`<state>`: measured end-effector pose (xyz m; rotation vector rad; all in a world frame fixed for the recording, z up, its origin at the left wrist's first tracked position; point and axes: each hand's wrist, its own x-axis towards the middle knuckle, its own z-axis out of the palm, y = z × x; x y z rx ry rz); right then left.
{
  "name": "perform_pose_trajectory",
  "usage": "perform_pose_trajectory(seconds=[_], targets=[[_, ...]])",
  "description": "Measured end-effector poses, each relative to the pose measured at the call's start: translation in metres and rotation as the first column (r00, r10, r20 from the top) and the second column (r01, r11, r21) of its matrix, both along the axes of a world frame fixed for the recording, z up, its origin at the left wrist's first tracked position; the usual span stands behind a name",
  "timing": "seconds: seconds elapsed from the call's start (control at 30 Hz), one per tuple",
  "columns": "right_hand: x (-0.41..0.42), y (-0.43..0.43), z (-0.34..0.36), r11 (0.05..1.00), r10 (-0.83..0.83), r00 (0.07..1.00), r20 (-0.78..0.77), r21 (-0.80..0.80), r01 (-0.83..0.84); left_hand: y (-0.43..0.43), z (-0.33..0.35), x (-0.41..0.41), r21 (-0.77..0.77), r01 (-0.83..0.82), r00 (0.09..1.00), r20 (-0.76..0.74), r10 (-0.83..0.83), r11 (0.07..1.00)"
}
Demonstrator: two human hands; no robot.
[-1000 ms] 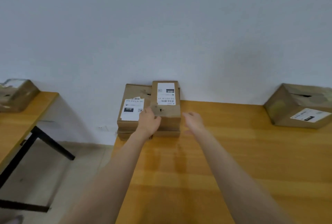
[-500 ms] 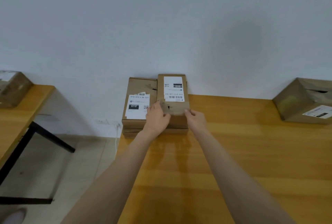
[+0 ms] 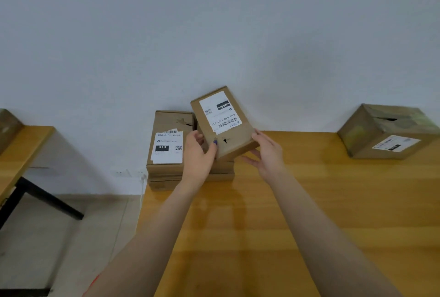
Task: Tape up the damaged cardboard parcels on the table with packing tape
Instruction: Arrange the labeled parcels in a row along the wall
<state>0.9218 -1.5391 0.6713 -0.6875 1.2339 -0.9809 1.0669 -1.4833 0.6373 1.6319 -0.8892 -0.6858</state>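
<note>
Wooden bench [image 3: 309, 213] against a white wall [image 3: 214, 22]. Big box [image 3: 390, 131] at far right of bench, slit in its top. Stack of flat boxes [image 3: 167, 144] at the bench's back-left corner, top one torn, white label. Small parcel [image 3: 222, 121] held tilted above the stack, label facing up, small tear near its lower edge. Left hand [image 3: 198, 155] grips its lower-left corner, thumb on top. Right hand [image 3: 266, 152] holds the lower-right edge, fingers spread underneath.
</note>
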Motion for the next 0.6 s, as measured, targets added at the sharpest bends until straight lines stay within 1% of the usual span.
perform_pose_trajectory(seconds=[0.17, 0.27, 0.33, 0.4, 0.53, 0.6], targets=[[-0.029, 0.001, 0.018, 0.997, -0.039, 0.999, -0.016, -0.066, 0.038, 0.000, 0.021, -0.003, -0.076, -0.013, 0.990, -0.142, 0.002, 0.997], [-0.050, 0.002, 0.027, 0.993, -0.080, 0.996, -0.023, -0.089, 0.078, 0.002, 0.033, 0.000, 0.015, -0.033, 0.980, -0.195, 0.036, 0.999], [-0.064, 0.005, 0.033, 0.990, -0.104, 0.994, -0.016, -0.099, 0.102, 0.000, 0.032, 0.003, 0.073, 0.005, 0.978, -0.211, 0.011, 0.997], [-0.078, 0.008, 0.038, 0.989, -0.103, 0.995, -0.011, -0.108, 0.101, 0.000, 0.033, -0.001, 0.097, 0.073, 0.969, -0.242, -0.048, 0.993], [-0.100, 0.016, 0.046, 0.985, -0.108, 0.994, 0.027, -0.134, 0.111, 0.013, 0.044, -0.020, 0.042, 0.191, 0.904, -0.397, -0.159, 0.981], [-0.110, 0.020, 0.051, 0.983, -0.106, 0.992, 0.061, -0.143, 0.114, 0.019, 0.049, -0.032, 0.012, 0.178, 0.888, -0.433, -0.155, 0.984]])
